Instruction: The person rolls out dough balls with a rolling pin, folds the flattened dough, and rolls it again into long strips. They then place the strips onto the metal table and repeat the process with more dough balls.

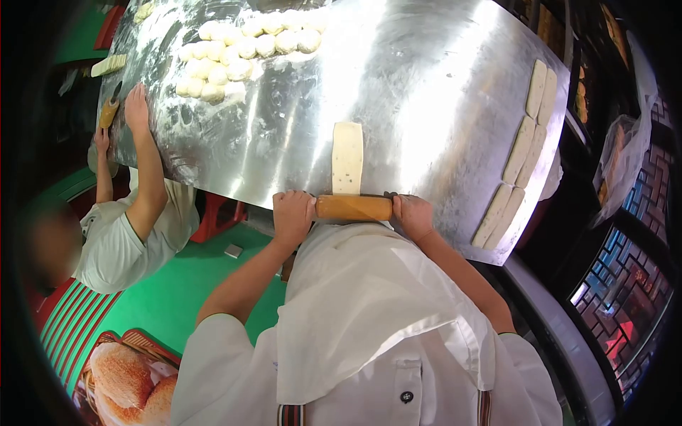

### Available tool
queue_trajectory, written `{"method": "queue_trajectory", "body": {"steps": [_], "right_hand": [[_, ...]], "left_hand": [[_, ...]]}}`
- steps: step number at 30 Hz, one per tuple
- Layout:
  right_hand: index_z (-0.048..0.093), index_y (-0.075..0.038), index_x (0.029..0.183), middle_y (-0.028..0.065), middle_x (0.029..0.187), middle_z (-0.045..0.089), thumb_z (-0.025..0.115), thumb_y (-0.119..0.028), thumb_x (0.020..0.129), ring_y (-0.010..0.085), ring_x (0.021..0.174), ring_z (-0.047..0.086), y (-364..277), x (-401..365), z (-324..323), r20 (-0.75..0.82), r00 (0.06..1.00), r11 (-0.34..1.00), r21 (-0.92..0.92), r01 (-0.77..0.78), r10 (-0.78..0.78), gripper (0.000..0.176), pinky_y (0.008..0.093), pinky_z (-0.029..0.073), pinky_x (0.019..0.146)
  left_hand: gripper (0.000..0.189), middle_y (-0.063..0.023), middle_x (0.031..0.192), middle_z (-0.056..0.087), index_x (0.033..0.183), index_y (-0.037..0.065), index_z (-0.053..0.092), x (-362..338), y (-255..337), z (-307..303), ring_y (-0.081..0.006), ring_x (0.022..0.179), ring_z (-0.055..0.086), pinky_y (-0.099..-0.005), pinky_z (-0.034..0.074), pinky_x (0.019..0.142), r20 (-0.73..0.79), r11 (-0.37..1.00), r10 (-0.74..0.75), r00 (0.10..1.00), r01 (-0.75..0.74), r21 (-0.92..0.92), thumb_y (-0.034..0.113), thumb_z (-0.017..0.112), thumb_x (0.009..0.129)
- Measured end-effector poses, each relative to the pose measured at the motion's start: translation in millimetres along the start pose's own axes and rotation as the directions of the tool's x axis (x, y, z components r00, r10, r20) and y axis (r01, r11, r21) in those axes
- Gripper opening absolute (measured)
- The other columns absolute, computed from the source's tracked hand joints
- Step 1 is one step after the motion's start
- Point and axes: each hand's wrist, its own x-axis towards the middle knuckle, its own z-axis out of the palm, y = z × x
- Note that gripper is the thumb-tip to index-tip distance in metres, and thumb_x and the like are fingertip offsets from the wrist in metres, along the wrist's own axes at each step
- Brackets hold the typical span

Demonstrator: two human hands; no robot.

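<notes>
My left hand is closed around the left handle of a wooden rolling pin. Its right handle is in the grip of my right hand. The pin lies across the near end of a flat, pale strip of dough, at the front edge of the metal table. Dark specks dot the strip, which stretches straight away from me. The pin's barrel hides the dough's near end.
Several long dough strips lie in two rows along the table's right edge. Several round dough balls sit on the floured metal table at the back left. At the left, a co-worker reaches over the table beside a wooden-handled tool.
</notes>
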Motion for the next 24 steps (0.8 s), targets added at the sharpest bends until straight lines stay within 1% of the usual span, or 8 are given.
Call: {"method": "queue_trajectory", "body": {"steps": [5,7,9,15,18,20,21,24], "right_hand": [[0.062,-0.013,0.069,0.0078,0.063,0.065,0.049,-0.028,0.098,0.0300,0.056,0.063,-0.7,35.6,-13.6,-0.139,0.990,0.999,0.036,-0.010,0.015,0.035,0.0411,0.050,0.051],[0.062,-0.012,0.065,0.0092,0.060,0.063,0.049,-0.029,0.098,0.0306,0.053,0.063,1.2,72.8,-31.3,-0.181,0.983,1.000,-0.012,0.016,-0.018,0.039,0.0409,0.050,0.050],[0.063,-0.010,0.063,0.0108,0.059,0.064,0.047,-0.031,0.099,0.0314,0.054,0.063,9.5,104.1,-41.2,-0.187,0.982,0.998,-0.057,0.025,-0.035,0.044,0.0419,0.051,0.052],[0.067,-0.008,0.066,0.0141,0.061,0.064,0.041,-0.035,0.102,0.0341,0.056,0.063,35.0,174.0,-58.4,-0.129,0.990,0.992,-0.098,-0.078,0.065,0.052,0.0436,0.052,0.056],[0.066,-0.008,0.067,0.0143,0.062,0.065,0.041,-0.036,0.102,0.0344,0.058,0.064,40.7,171.5,-77.8,-0.153,0.980,0.985,-0.096,-0.143,0.128,0.051,0.0434,0.052,0.056],[0.068,-0.008,0.071,0.0152,0.066,0.066,0.040,-0.037,0.102,0.0358,0.063,0.065,53.2,155.0,-79.9,-0.222,0.967,0.987,-0.075,-0.141,0.121,0.052,0.0446,0.053,0.059],[0.069,-0.009,0.076,0.0153,0.068,0.067,0.040,-0.038,0.102,0.0366,0.064,0.066,63.9,146.3,-75.9,-0.242,0.939,0.964,-0.044,-0.261,0.243,0.049,0.0457,0.053,0.061],[0.071,-0.011,0.087,0.0162,0.072,0.068,0.039,-0.040,0.102,0.0386,0.066,0.066,82.6,131.0,-69.1,-0.248,0.868,0.900,0.043,-0.433,0.430,0.046,0.0475,0.052,0.064]], "left_hand": [[0.032,-0.0070,0.059,0.057,0.066,0.010,0.061,56.7,-21.9,0.5,-0.0282,0.061,0.053,-0.0417,0.037,0.077,0.145,1.000,0.030,0.989,-0.030,0.000,0.020,0.055,0.096],[0.040,-0.0103,0.059,0.060,0.063,0.009,0.062,94.7,-31.0,6.8,-0.0318,0.057,0.053,-0.0430,0.039,0.077,-0.011,0.997,0.059,0.998,-0.060,-0.041,0.025,0.051,0.098],[0.044,-0.0136,0.065,0.064,0.064,0.007,0.063,142.6,-33.9,4.0,-0.0343,0.060,0.057,-0.0451,0.042,0.079,0.105,0.993,-0.085,0.991,0.076,0.089,0.028,0.048,0.099],[0.044,-0.0151,0.067,0.064,0.068,0.006,0.065,230.7,-53.4,7.8,-0.0357,0.066,0.060,-0.0449,0.045,0.080,-0.004,0.996,-0.006,1.000,0.006,0.085,0.032,0.046,0.100],[0.034,-0.0168,0.082,0.065,0.083,0.004,0.065,246.3,-57.0,1.1,-0.0345,0.079,0.062,-0.0451,0.046,0.083,-0.058,0.994,-0.072,0.996,0.067,-0.084,0.029,0.047,0.099],[0.019,-0.0179,0.097,0.061,0.099,0.002,0.061,238.1,-47.0,-1.8,-0.0341,0.094,0.059,-0.0455,0.046,0.087,-0.217,0.742,-0.476,0.852,0.257,-0.620,0.020,0.055,0.095],[0.019,-0.0179,0.097,0.061,0.099,0.002,0.061,231.6,-45.9,5.4,-0.0341,0.094,0.059,-0.0455,0.046,0.087,-0.212,0.740,-0.477,0.853,0.260,-0.621,0.020,0.055,0.095],[0.031,-0.0168,0.100,0.060,0.105,0.002,0.059,210.9,-26.6,19.6,-0.0345,0.099,0.056,-0.0447,0.045,0.090,-0.024,0.942,-0.008,1.000,0.000,-0.336,0.014,0.074,0.080]]}}
